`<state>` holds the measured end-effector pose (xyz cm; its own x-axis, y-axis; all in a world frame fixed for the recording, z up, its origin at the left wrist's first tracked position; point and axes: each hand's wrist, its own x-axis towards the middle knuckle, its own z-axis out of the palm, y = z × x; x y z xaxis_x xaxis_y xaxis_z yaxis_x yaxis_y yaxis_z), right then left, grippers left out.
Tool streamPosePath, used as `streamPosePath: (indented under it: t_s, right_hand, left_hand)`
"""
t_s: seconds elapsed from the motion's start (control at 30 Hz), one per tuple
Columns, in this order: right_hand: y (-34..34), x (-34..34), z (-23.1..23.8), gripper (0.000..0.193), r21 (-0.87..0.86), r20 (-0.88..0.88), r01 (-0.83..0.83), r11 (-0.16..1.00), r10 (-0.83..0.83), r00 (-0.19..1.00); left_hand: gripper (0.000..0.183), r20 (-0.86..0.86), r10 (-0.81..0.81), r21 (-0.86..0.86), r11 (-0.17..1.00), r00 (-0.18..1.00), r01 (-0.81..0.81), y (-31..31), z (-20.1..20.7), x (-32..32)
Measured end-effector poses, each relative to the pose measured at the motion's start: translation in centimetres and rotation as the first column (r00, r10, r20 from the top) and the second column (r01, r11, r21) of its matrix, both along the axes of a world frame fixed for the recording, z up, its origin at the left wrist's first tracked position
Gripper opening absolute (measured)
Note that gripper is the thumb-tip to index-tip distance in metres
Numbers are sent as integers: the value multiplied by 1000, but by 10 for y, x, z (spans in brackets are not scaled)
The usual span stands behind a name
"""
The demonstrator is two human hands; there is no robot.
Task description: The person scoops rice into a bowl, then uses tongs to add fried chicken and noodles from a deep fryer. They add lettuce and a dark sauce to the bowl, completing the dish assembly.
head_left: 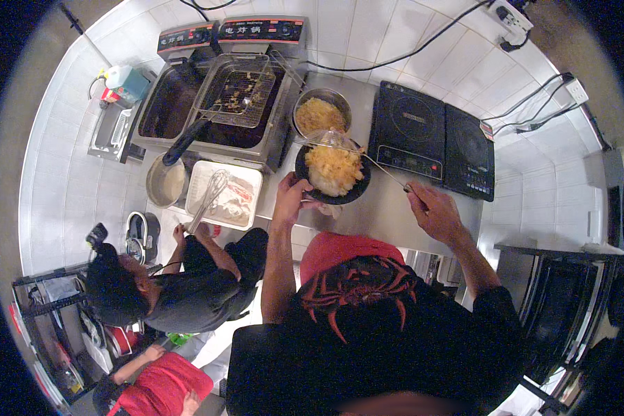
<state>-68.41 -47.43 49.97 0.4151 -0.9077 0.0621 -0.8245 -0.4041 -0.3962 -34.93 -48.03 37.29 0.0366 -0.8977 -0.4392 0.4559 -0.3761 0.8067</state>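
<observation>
My left hand [292,199] grips the near left rim of a black bowl [341,199]. White food that looks like rice, topped with golden fried bits [334,165], fills the bowl. My right hand [435,211] is closed round the thin handle of a wire skimmer [333,141]. The skimmer's round mesh head hangs over the bowl's far edge, by the near rim of a steel pot [348,104]. Golden crumbly fried food [319,116] lies in that pot. Below the bowl, beside my left hand, is a pale crumpled piece [331,210] I cannot make out.
A double deep fryer [274,149] with a wire basket [239,87] stands left; two black induction cookers [409,118] stand right. At left, a co-worker [187,298] holds a whisk [215,191] over a white tray [256,201] beside a round pot [166,182]. Another person [163,385] is lower left.
</observation>
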Motion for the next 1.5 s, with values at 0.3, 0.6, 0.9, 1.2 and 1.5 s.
streamPosePath:
  t_s: [0.3, 0.6, 0.9, 1.2, 1.5]
  right_hand:
    - [-38, -14, -28, 28, 554, 279, 172, 814, -377, 883]
    - [-123, 36, -111, 41, 829, 353, 15, 558, -546, 760]
    - [-196, 56, -160, 42, 852, 446, -236, 467, -411, 795]
    - [-161, 246, -95, 22, 80, 241, -785, 614, 753, 613]
    - [209, 86, 11, 23, 784, 380, -308, -539, 809, -449]
  left_hand:
    - [39, -39, 111, 20, 994, 993, -110, 2, -3, -4]
    - [46, 128, 324, 120, 933, 937, -339, 70, -7, 1]
    - [65, 140, 651, 235, 710, 746, -664, 187, -24, -44]
    - [33, 203, 975, 0, 89, 87, -996, 334, -48, -157]
    - [53, -54, 851, 150, -510, -522, -847, 449, -37, -480]
